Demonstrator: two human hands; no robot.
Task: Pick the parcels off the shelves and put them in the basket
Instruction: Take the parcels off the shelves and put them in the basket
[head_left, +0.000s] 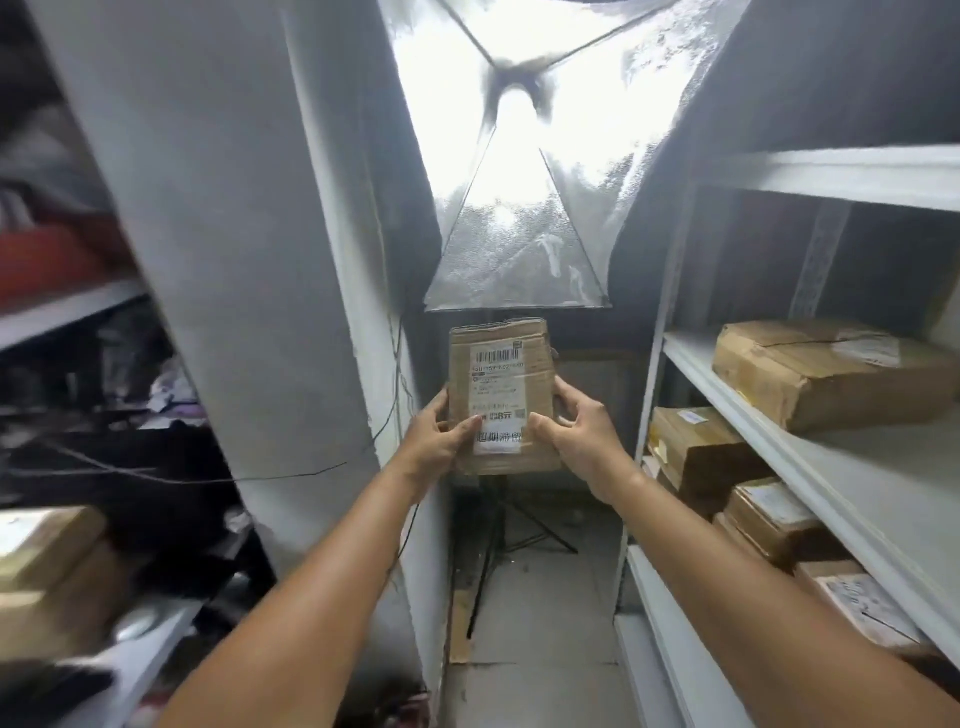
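**Cramped storeroom aisle, one parcel up, basket nowhere in view**

White shelves (857, 467) at 3 o'clock hold more brown boxes (831, 369), blurry clutter at 9, lit softbox (519, 208) at 12. Dead centre, off any shelf, the parcel (498, 395) sits mid-air: left hand (441, 436) and right hand (582, 436) clamp its lower edges, thumbs on the label. Looks like the carry step, so next I'd guess turning to find the basket.
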